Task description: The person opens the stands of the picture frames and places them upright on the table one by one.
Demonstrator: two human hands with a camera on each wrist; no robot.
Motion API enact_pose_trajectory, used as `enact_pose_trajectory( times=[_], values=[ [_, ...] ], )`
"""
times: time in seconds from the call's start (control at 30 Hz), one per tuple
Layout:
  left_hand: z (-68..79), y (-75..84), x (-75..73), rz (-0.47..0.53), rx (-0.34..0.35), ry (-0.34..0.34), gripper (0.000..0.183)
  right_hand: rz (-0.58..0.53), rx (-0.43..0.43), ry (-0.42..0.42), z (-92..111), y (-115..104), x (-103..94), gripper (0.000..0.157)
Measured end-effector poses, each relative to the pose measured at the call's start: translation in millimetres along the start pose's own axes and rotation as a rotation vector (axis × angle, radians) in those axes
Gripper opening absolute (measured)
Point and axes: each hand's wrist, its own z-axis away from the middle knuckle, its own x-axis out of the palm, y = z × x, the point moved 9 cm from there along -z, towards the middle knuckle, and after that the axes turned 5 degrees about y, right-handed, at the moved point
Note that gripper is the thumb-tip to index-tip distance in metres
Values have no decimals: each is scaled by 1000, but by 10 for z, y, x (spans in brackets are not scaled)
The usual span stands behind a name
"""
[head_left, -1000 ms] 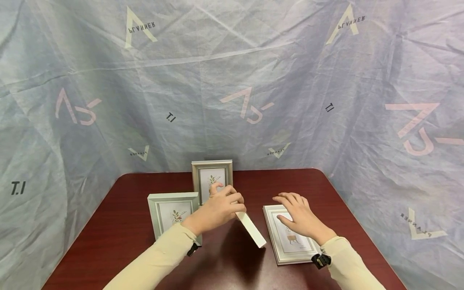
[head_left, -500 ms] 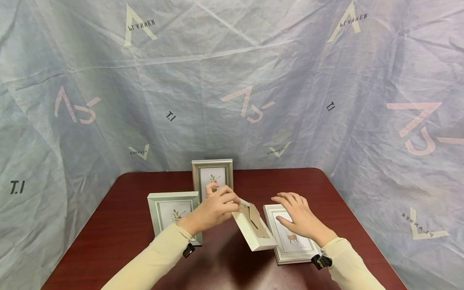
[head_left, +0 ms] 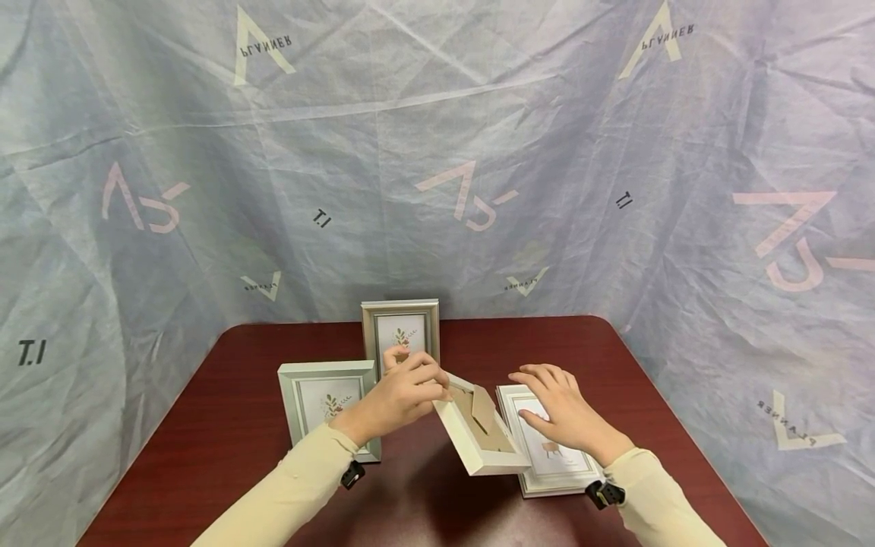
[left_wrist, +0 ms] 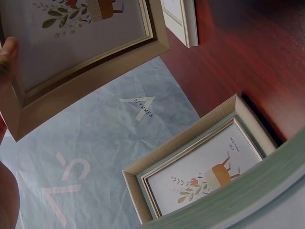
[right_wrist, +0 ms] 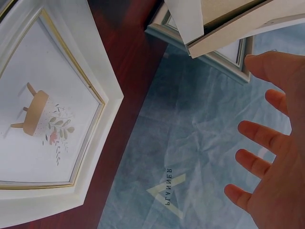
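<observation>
My left hand (head_left: 399, 395) grips a cream-white picture frame (head_left: 487, 456) by its upper edge and holds it tilted above the table. Its brown backing and fold-out stand (head_left: 484, 410) face up in the head view; the left wrist view has its printed front and the thumb (left_wrist: 8, 55) at its edge. Beneath the frame's right side, a white picture frame (head_left: 550, 463) lies face up on the table, showing a potted plant print. Over this one hovers my right hand (head_left: 567, 414), empty, fingers spread in the right wrist view.
A pale green picture frame (head_left: 328, 391) stands upright left of my left hand, which overlaps its corner. Behind it stands a silver-bronze frame (head_left: 402, 330), partly hidden by the fingers. Grey printed cloth (head_left: 437, 190) hangs around the dark red table (head_left: 260, 346).
The frame in my left hand has turned from edge-on to showing its back and stand, its lower end swinging right over the lying frame. My right hand has barely moved.
</observation>
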Motion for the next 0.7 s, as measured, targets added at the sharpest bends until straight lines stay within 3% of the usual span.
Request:
enact_pose_trajectory(
  times=[0.23,0.53,0.7],
  values=[
    [12,12,-16,-12,11,23,27,-26,-23,-19,-10,-19,40,54],
    [12,16,-17,8,20,33,27,-73,-204,-16,-88,-179,77,57],
    [9,26,-9,21,21,25,25,-91,-265,-28,-121,-241,121,58]
  ],
)
